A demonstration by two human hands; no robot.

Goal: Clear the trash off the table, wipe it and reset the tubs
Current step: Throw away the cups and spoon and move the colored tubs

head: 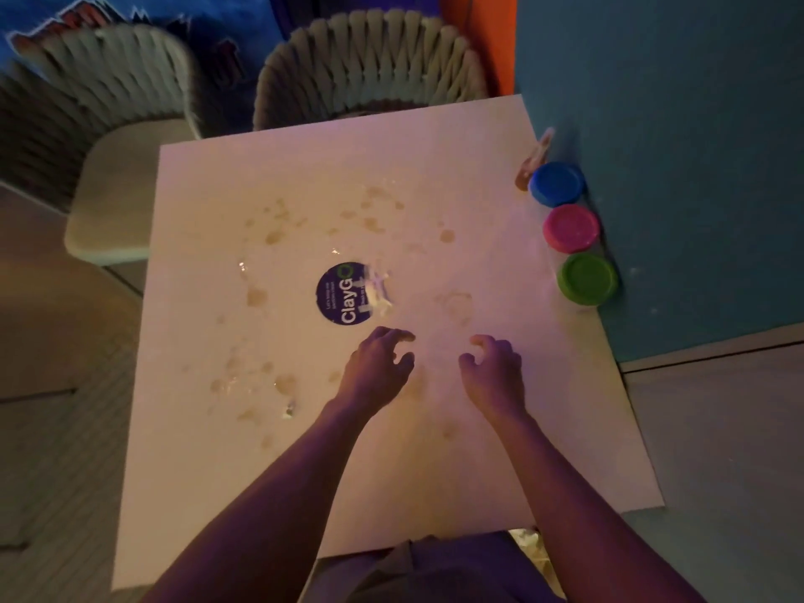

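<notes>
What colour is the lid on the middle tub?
Pink, on the middle tub; the head view shows it.

Three tubs (570, 232) – two chairs (370, 67)

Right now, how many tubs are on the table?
3, in a row along the table's right edge by the wall: blue tub farthest, pink tub in the middle, green tub nearest. None looks hidden.

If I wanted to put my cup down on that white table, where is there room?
The far left corner of the table, by the chairs, is bare. So is the near right part, between the right hand and the table's edge. The right edge is crowded: blue, pink and green tubs line the wall. Stains ring the round sticker mid-table.
</notes>
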